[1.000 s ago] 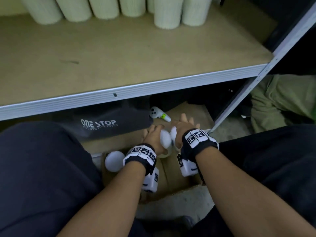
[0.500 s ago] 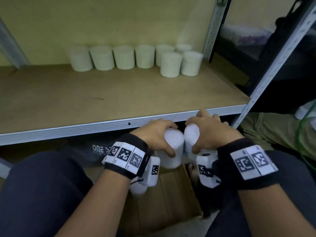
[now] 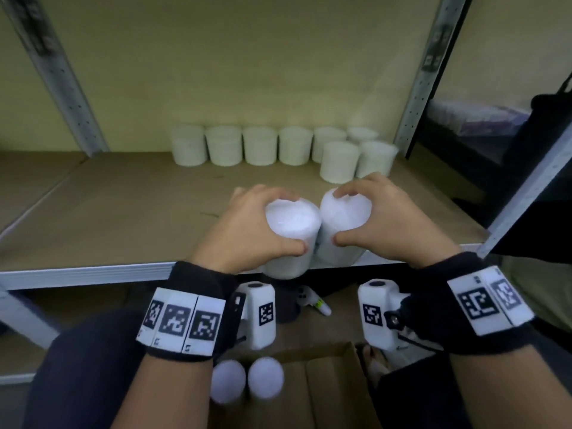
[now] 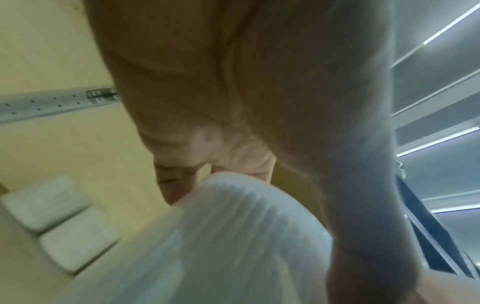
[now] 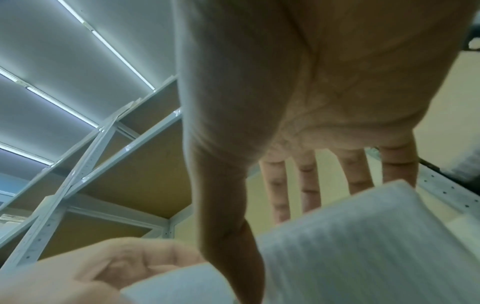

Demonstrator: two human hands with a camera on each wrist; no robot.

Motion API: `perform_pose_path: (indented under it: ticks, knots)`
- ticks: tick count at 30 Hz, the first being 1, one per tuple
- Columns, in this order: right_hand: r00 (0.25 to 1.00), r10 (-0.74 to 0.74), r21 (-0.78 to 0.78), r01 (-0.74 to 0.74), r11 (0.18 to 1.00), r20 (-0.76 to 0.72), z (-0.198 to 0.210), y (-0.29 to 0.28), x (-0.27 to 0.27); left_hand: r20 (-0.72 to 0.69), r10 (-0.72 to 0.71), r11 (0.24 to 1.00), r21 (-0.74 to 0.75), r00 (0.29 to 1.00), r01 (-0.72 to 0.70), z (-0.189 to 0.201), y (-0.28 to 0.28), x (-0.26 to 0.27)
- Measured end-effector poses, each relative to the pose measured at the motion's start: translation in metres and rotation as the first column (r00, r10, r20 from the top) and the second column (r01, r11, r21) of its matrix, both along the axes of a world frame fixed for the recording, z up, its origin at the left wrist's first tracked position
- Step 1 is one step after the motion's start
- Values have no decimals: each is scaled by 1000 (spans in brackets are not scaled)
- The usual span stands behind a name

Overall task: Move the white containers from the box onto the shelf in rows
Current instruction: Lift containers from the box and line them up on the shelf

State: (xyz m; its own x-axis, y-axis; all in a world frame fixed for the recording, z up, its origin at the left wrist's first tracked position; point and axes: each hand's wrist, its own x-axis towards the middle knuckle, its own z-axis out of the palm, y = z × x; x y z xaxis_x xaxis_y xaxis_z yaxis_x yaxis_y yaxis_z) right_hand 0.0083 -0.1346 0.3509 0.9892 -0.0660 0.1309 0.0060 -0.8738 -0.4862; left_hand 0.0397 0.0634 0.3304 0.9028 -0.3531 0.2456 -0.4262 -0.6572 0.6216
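My left hand [image 3: 260,230] grips a ribbed white container [image 3: 292,233] from above, held over the front edge of the shelf [image 3: 130,212]. Right beside it my right hand [image 3: 371,221] grips a second white container [image 3: 343,224]; the two touch side by side. In the left wrist view the left hand's container [image 4: 233,246] fills the lower half, under curled fingers [image 4: 176,185]. The right wrist view shows the other container [image 5: 363,246] beneath spread fingers [image 5: 309,185]. Several white containers [image 3: 260,145] stand in a row at the back of the shelf, with two more [image 3: 340,162] in front at the right. Two containers [image 3: 247,382] stay in the cardboard box [image 3: 331,388] below.
Perforated metal uprights [image 3: 58,75] frame the shelf at left and right [image 3: 424,72]. A white controller-like item [image 3: 312,300] lies on the floor under the shelf. My dark-clothed knees [image 3: 77,366] flank the box. Bare shelf board spreads left of the hands.
Both hands have lifted a container each out of the box and up to the shelf's front edge. The head view has tilted up, bringing the back row into sight.
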Motion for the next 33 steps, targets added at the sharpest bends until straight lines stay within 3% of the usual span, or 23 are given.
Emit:
perform_pose_path:
  ticks: [4, 10, 21, 33]
  knots:
    - [1000, 9, 3, -9, 1000, 20, -13, 15, 27, 76, 123, 991, -61, 990, -118, -16, 7, 16]
    - [999, 37, 4, -37, 999, -1, -37, 29, 51, -14, 136, 990, -33, 991, -137, -38, 14, 32]
    - [996, 81, -130, -83, 988, -22, -25, 14, 38, 47, 113, 977, 177, 992, -120, -12, 23, 23]
    - [998, 42, -195, -50, 980, -45, -18, 10, 82, -12, 217, 970, 112, 976, -215, -8, 3, 60]
